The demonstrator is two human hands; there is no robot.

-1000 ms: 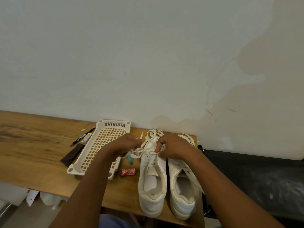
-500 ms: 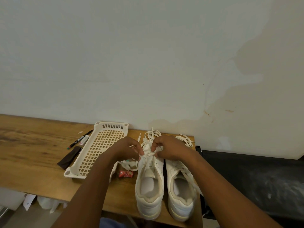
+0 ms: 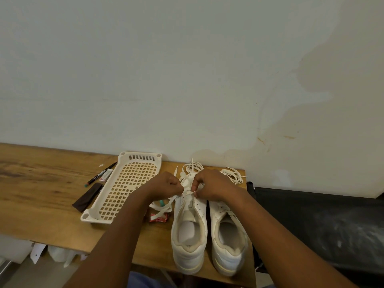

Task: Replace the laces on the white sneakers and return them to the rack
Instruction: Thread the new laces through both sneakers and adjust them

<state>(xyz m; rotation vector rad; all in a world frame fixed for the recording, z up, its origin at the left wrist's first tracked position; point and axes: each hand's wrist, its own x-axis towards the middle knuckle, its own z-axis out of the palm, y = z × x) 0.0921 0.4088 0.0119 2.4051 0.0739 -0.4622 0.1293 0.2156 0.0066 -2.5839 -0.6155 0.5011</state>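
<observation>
- Your left hand (image 3: 166, 185) and right hand (image 3: 214, 187) each pinched the lace (image 3: 188, 193) over the left sneaker (image 3: 190, 231).
- The 2 sneakers stood side by side on the table's (image 3: 41, 194) right end, the rack (image 3: 124, 186) to their left.

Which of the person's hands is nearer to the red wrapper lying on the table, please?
Left. The left hand pinches the lace just above and slightly right of the red wrapper; the right hand is farther right, over the left sneaker.
</observation>
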